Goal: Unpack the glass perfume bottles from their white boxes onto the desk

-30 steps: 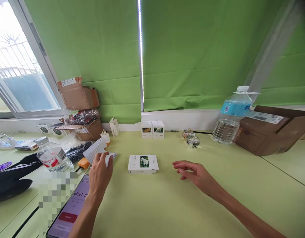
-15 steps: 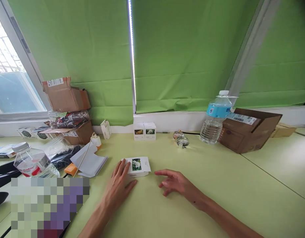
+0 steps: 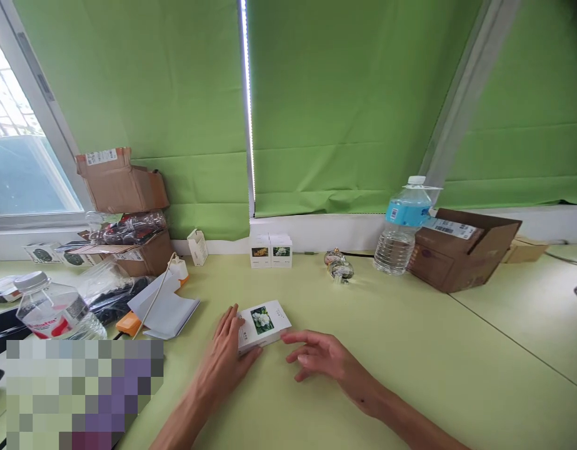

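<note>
Head view showed the box (image 3: 263, 320) lying aslant on the surface (image 3: 372, 337), picture side up, between the two hands. Over its left end lay the left hand (image 3: 226, 350), thumb stretched along the near side; whether it pinched or merely rested could not be told. Beside its right end, the right hand (image 3: 319, 356) had loosely spread fingers, the forefinger at the corner, touching or just short of it. Pushing unevenly from one end would probably have swung the box round, and squeezing hard might have dented its thin-looking card. Fingers hid part of the left end, the right end's closure was unclear, and a pixelated patch (image 3: 82, 394) masked the lower left.
</note>
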Demonstrator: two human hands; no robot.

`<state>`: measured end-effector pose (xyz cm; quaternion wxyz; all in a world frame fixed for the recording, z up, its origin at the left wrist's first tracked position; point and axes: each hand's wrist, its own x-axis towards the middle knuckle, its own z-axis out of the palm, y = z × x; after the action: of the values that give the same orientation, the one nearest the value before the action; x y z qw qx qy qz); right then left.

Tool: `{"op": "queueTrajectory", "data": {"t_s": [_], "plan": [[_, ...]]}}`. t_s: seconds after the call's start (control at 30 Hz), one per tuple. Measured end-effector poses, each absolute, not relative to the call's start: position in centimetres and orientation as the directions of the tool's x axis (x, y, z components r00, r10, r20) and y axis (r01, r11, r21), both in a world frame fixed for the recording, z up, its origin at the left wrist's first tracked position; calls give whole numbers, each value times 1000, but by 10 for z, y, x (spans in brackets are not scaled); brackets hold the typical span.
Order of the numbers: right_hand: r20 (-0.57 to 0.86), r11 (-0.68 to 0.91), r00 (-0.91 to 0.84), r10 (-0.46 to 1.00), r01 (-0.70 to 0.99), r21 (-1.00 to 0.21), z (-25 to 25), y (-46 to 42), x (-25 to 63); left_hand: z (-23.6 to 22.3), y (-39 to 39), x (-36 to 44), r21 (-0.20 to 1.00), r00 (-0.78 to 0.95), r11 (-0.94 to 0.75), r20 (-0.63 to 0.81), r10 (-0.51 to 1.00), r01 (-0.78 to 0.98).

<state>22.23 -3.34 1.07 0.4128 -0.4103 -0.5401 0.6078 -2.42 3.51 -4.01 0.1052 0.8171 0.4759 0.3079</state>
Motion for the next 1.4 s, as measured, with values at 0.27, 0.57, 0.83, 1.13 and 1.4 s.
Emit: {"op": "queueTrajectory", "data": {"t_s": [0.27,0.57,0.83,1.13,1.4], "plan": [[-89,-78,-353,931,46,-996,-3,-32,226,-10,27,-18,928,199,-239,186,962,285],[-44,63,-330,943,305,-950,-5,-43,207,-14,11,2,984,507,-20,108,855,-175],[75,148,-252,965,286,-947,-12,-30,198,6,2,-7,998,636,-54,68,769,-41],[17,78,-199,980,302,-950,-10,6,173,5,14,-7,987,50,-63,71,996,-146],[135,203,-218,967,330,-922,-13,115,118,-9,42,-27,935,-232,-2,-87,969,-355]]}}
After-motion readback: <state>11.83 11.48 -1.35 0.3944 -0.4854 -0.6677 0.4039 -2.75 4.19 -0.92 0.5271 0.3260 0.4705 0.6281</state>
